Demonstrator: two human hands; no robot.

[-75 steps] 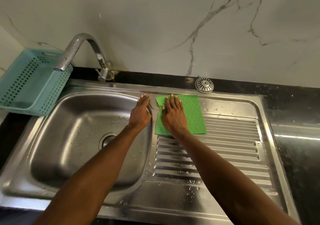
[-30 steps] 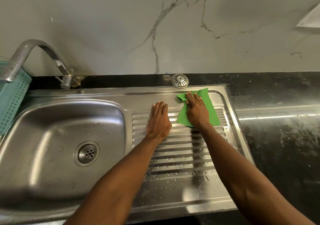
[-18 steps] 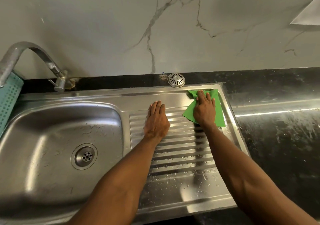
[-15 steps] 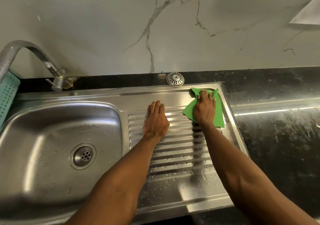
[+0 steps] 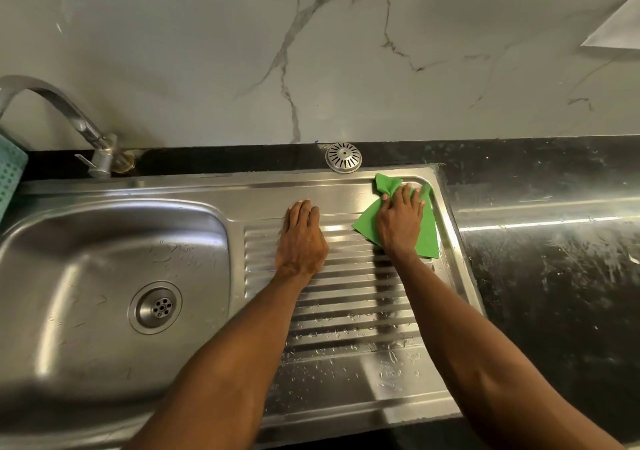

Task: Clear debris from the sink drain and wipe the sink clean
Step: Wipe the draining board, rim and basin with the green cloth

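Note:
A steel sink basin (image 5: 90, 241) lies at the left, its drain (image 5: 156, 307) uncovered and showing its holes. To the right is the ribbed drainboard (image 5: 349, 314), wet with droplets near the front. My right hand (image 5: 399, 225) presses a green cloth (image 5: 366, 225) flat on the drainboard's far right corner, and the cloth bunches up by my fingertips. My left hand (image 5: 302, 238) rests flat on the ribs left of the cloth, holding nothing. A round metal strainer cover (image 5: 343, 157) sits on the black ledge behind the drainboard.
A curved steel tap (image 5: 69, 113) stands at the back left, with a teal perforated basket (image 5: 10, 172) at the left edge. Black wet countertop (image 5: 554, 276) stretches to the right. A marble wall rises close behind.
My right hand has slid the green cloth rightward along the drainboard into its far right corner, bunching the cloth's top. My left hand moved from the basin edge onto the ribs and now stays put.

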